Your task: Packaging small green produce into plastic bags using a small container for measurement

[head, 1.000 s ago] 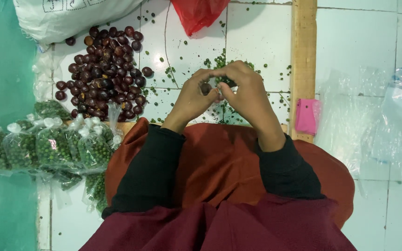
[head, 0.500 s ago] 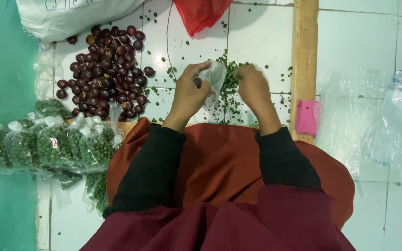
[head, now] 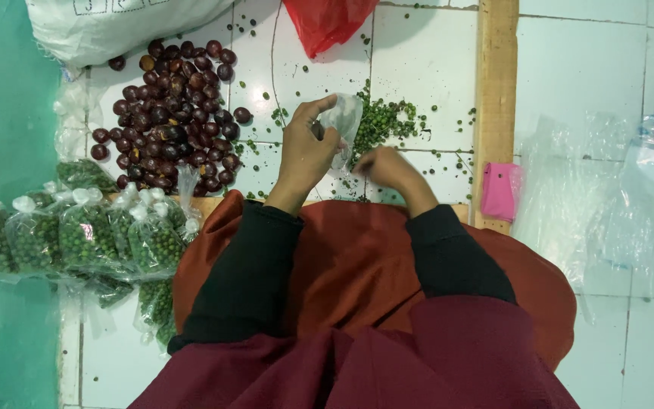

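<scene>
Fingers of my left hand (head: 306,151) are pinched on the edge of a small clear plastic bag (head: 342,123), thumb and forefinger closed on its rim so it hangs over the white tiled floor (head: 425,45). My right hand (head: 387,168) sits just beside the bag's lower end, fingers curled down toward the floor — whether they grip anything I cannot tell from this angle. Just beyond the bag lies a small heap of green peppercorns (head: 382,121), with loose ones scattered around it. To the left is a pile of dark brown round fruits (head: 168,121), and nearer me a row of tied, filled bags of green peppercorns (head: 77,235). A wooden strip (head: 496,106) runs along the right — a pink pouch (head: 499,191) beside it.
</scene>
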